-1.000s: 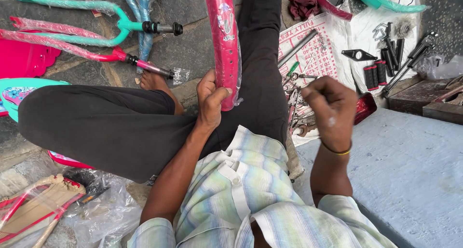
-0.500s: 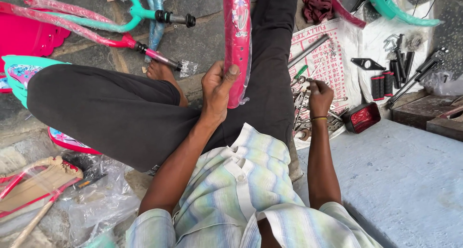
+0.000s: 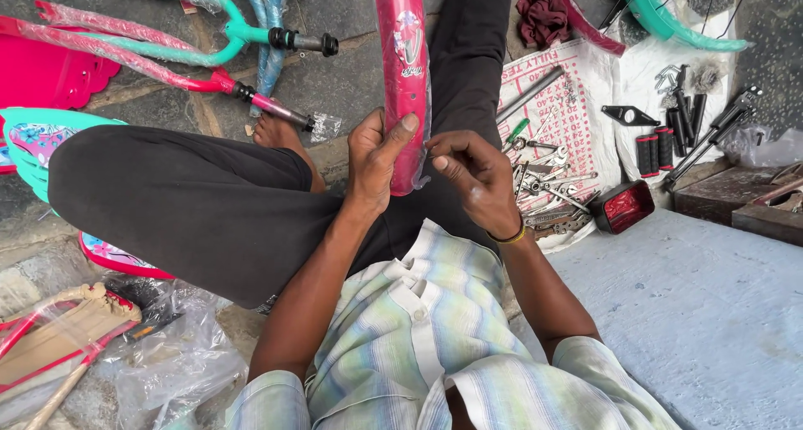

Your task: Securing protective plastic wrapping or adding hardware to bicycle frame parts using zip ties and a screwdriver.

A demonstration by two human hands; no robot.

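The left hand (image 3: 372, 158) was closed around the lower end of the pink mudguard (image 3: 403, 70), thumb on top. The right hand (image 3: 473, 179) pinched its clear wrapping, fingers nearly shut. The guard looked light, stiff and slippery under plastic, so its narrow edges seemed the best hold.

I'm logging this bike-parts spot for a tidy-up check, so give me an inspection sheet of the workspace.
Surface: stone ground; grey slab at right.
Job's things: pink mudguard in clear wrap, across the lap.
Clutter: wrenches, black grips, red reflector, teal and pink frame tubes, plastic bags.
Hands: left hand grips the mudguard; right hand pinches the wrap at its edge.
Cables: nothing seen.
Surroundings: printed sheet under the tools.
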